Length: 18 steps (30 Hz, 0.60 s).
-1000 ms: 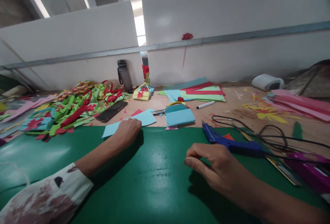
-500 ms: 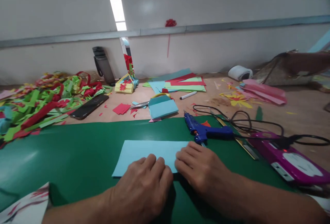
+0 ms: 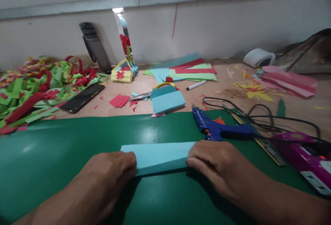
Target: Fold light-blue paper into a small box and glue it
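A light blue sheet of paper [image 3: 160, 156] lies on the green mat [image 3: 77, 138], with a narrow fold raised along its near edge. My left hand [image 3: 113, 168] is closed on the left end of this paper. At the opposite end, my right hand [image 3: 214, 159] pinches it between thumb and fingers. Just beyond my right hand lies a blue glue gun [image 3: 214, 126], its nozzle pointing away to the left. Another folded blue paper piece [image 3: 168, 100] rests past the mat's far edge, partly over a pair of scissors [image 3: 141, 96].
Green and red paper strips [image 3: 38, 94] are heaped at left beside a black phone [image 3: 82, 98] and a grey bottle [image 3: 95, 49]. Coloured sheets [image 3: 186, 69] and a marker [image 3: 196, 85] lie at the back. A black cable [image 3: 271, 116] loops toward a purple power strip [image 3: 302, 156].
My left hand has slid left to the paper's left end. The near edge of the paper is now lifted into a fold. The view has tilted down slightly.
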Each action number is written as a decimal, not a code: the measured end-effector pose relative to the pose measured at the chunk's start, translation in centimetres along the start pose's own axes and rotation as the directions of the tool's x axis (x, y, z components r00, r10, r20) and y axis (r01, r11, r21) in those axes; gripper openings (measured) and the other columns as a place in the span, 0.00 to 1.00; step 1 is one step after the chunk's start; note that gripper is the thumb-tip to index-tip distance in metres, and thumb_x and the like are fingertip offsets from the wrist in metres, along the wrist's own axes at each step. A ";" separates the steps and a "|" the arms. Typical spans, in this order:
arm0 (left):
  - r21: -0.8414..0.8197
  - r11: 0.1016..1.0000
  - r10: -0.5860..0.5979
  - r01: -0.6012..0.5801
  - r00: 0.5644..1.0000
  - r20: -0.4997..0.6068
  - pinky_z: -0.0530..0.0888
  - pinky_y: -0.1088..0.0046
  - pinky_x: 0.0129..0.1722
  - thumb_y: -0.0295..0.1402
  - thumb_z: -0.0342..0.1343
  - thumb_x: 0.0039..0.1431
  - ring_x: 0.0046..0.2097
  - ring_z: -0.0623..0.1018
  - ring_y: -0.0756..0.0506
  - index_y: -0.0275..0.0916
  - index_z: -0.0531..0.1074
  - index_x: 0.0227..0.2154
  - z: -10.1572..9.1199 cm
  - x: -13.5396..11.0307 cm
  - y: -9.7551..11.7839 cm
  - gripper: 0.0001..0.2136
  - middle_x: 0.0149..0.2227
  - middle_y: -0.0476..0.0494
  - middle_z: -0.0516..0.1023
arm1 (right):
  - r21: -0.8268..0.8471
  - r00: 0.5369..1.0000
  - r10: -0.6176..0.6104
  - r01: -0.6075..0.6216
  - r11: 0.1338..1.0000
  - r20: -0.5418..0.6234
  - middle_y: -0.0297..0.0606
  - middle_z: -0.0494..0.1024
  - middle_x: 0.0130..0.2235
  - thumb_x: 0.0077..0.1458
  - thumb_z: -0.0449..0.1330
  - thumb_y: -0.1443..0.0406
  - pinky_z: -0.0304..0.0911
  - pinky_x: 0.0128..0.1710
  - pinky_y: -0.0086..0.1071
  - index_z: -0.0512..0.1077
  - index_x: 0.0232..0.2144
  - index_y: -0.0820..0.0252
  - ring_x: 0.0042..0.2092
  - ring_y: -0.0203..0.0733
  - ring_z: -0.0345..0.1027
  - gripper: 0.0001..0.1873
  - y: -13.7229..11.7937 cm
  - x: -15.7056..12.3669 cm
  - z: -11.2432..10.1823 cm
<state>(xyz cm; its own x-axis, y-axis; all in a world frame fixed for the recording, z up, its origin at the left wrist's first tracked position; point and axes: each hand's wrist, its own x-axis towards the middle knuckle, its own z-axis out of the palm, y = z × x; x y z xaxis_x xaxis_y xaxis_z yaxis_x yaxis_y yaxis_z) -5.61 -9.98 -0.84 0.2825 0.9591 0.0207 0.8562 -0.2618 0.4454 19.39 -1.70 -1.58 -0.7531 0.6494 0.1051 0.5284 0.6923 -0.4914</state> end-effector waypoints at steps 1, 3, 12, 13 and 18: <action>-0.025 1.000 -0.016 0.016 1.000 0.006 0.60 0.73 0.18 0.35 0.41 0.59 0.17 0.64 0.50 0.41 0.64 0.22 -0.3 0.3 -0.1 0.13 0.18 0.47 0.70 | 0.006 0.999 0.047 -0.047 0.999 0.012 0.31 0.67 0.21 0.60 0.48 0.63 0.50 0.24 0.29 0.63 0.19 0.59 0.23 0.33 0.58 0.18 0.0 0.3 -0.1; -0.042 0.998 -0.049 0.053 0.996 0.079 0.56 0.73 0.16 0.37 0.39 0.59 0.15 0.60 0.51 0.41 0.62 0.21 -0.8 0.9 -0.3 0.14 0.15 0.49 0.67 | 0.009 0.990 0.137 -0.137 0.990 0.044 0.30 0.66 0.20 0.59 0.49 0.62 0.49 0.24 0.29 0.64 0.19 0.59 0.22 0.33 0.58 0.17 0.0 0.9 -0.3; 0.107 0.990 -0.114 0.088 0.956 0.271 0.62 0.77 0.20 0.33 0.40 0.60 0.20 0.67 0.50 0.39 0.67 0.27 -1.6 3.5 -1.1 0.12 0.20 0.50 0.69 | -0.014 0.983 0.174 -0.173 0.985 0.064 0.28 0.64 0.18 0.59 0.49 0.58 0.45 0.22 0.29 0.61 0.16 0.59 0.20 0.31 0.54 0.21 0.2 1.8 -0.1; 0.142 0.988 -0.100 0.069 0.968 0.230 0.63 0.77 0.20 0.32 0.41 0.60 0.20 0.67 0.50 0.39 0.67 0.28 -1.3 3.5 -1.3 0.11 0.20 0.50 0.70 | -0.039 0.986 0.160 -0.159 0.987 0.043 0.28 0.63 0.17 0.59 0.49 0.59 0.45 0.22 0.29 0.60 0.16 0.59 0.20 0.31 0.54 0.21 0.4 1.8 0.1; 0.508 0.842 0.297 -0.182 0.942 -0.155 0.71 0.64 0.39 0.25 0.37 0.61 0.41 0.75 0.42 0.37 0.70 0.41 0.2 2.0 -0.5 0.15 0.39 0.39 0.77 | -0.157 0.998 0.023 -0.031 0.987 -0.055 0.30 0.65 0.18 0.59 0.49 0.63 0.45 0.22 0.30 0.62 0.18 0.58 0.19 0.33 0.57 0.17 0.9 1.6 1.0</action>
<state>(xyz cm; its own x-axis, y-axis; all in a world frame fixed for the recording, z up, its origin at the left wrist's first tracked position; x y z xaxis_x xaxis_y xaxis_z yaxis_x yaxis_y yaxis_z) -5.42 -7.99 -1.20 0.4534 0.8424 0.2911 0.8892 -0.4498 -0.0834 18.28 -0.38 -2.74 -0.7181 0.6815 0.1410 0.6067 0.7122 -0.3531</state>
